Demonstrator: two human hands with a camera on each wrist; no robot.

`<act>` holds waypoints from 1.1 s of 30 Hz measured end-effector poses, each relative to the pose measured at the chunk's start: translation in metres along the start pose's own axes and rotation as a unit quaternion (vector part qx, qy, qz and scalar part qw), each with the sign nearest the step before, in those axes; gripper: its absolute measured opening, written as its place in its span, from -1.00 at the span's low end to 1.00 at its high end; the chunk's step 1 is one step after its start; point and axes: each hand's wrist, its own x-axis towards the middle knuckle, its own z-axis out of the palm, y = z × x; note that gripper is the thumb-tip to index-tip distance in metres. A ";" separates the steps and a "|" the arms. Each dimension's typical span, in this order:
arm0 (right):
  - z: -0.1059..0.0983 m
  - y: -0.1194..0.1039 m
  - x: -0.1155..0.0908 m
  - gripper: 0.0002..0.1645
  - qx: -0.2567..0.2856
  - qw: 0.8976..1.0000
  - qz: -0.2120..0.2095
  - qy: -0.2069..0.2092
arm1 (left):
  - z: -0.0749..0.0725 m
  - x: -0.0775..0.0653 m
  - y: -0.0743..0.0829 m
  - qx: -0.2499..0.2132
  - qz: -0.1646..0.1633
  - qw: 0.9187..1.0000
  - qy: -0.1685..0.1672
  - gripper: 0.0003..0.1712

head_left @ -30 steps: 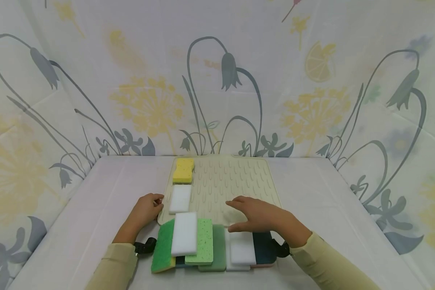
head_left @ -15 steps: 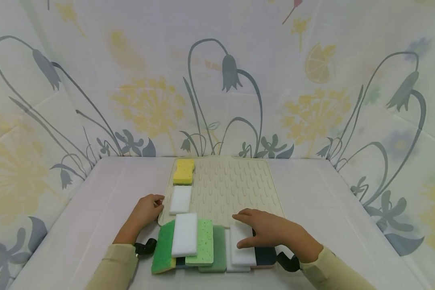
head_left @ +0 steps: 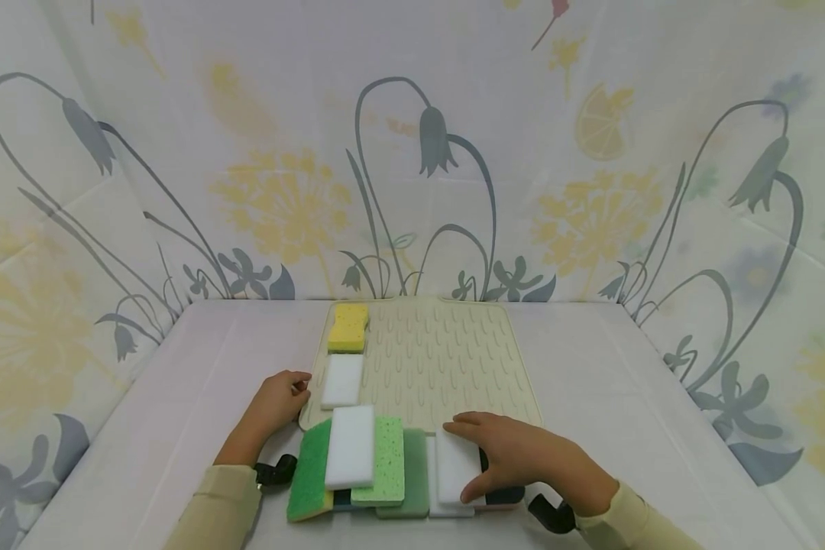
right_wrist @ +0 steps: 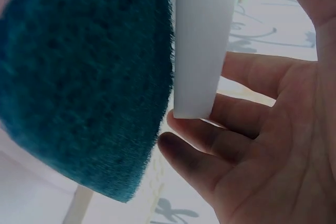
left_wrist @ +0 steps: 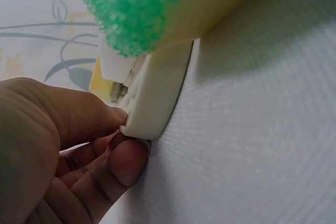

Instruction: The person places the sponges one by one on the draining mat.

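Note:
My left hand point(head_left: 275, 401) pinches the left edge of a cream ridged mat point(head_left: 447, 359); the left wrist view shows thumb and finger on its rim point(left_wrist: 163, 93). My right hand point(head_left: 516, 454) spreads over a white sponge point(head_left: 457, 466) at the right of a sponge row. In the right wrist view, its fingers reach the white sponge's edge point(right_wrist: 202, 45) beside a dark teal scouring pad point(right_wrist: 89, 77); the thumb tip is out of that view. On the mat's left side lie a yellow sponge point(head_left: 347, 327) and a white sponge point(head_left: 342, 380).
Along the mat's near edge, a green-and-yellow sponge point(head_left: 311, 470), another white sponge point(head_left: 351, 447) on top, a speckled light green sponge point(head_left: 388, 466) and a grey-green one point(head_left: 415, 473) overlap. A flower-printed cloth point(head_left: 412, 191) stands behind the table.
My right hand has come down and nearer from above the mat to the right-hand white sponge. The left hand keeps its place at the mat's edge.

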 end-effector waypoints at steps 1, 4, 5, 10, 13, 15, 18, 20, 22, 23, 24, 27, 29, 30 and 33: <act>0.001 0.000 0.000 0.19 0.000 1.000 0.000 0.000 | 0.000 0.000 0.000 0.000 0.001 1.000 0.000 -0.55; 0.002 -0.001 -0.001 0.23 -0.001 1.000 -0.002 0.005 | -0.001 0.000 0.000 -0.002 0.002 1.000 0.000 -0.56; 0.002 -0.001 -0.002 0.25 -0.003 1.000 -0.005 0.008 | -0.001 0.000 0.000 -0.002 0.002 1.000 -0.001 -0.56; 0.005 0.000 -0.005 0.29 -0.020 0.999 -0.021 0.016 | 0.000 0.001 -0.001 -0.002 0.001 1.000 -0.001 -0.56; 0.007 0.001 -0.007 0.29 -0.026 0.999 -0.028 0.017 | 0.000 0.003 -0.001 -0.001 0.003 1.000 0.001 -0.55; 0.007 0.001 -0.008 0.29 -0.028 0.999 -0.030 0.018 | 0.001 0.003 -0.002 0.000 0.004 1.000 0.002 -0.55; 0.008 0.000 -0.008 0.28 -0.024 0.999 -0.031 0.016 | 0.001 0.002 -0.003 -0.002 0.001 1.000 -0.001 -0.55; 0.009 -0.001 -0.008 0.25 -0.022 0.999 -0.031 0.016 | 0.001 0.002 -0.004 -0.003 -0.002 1.000 -0.004 -0.54; 0.009 -0.002 -0.008 0.21 -0.020 0.999 -0.028 0.017 | 0.002 0.001 -0.005 -0.005 -0.004 1.000 -0.006 -0.54; 0.009 -0.003 -0.008 0.19 -0.020 0.999 -0.028 0.019 | 0.002 0.001 -0.005 -0.005 -0.004 1.000 -0.007 -0.54; 0.009 -0.003 -0.008 0.17 -0.022 0.999 -0.027 0.019 | 0.002 0.001 -0.005 -0.006 -0.003 1.000 -0.007 -0.54; 0.008 -0.004 -0.007 0.14 -0.024 0.999 -0.020 0.018 | 0.002 0.002 -0.006 -0.008 -0.001 1.000 -0.006 -0.54; 0.007 -0.005 -0.007 0.14 -0.028 0.999 -0.018 0.016 | 0.002 0.002 -0.006 -0.008 0.001 1.000 -0.005 -0.54; 0.006 -0.005 -0.007 0.14 -0.031 0.999 -0.017 0.016 | 0.002 0.002 -0.006 -0.008 0.001 1.000 -0.004 -0.54; 0.002 -0.005 -0.007 0.13 -0.034 0.999 -0.019 0.016 | 0.003 0.003 -0.006 -0.006 0.000 1.000 -0.003 -0.55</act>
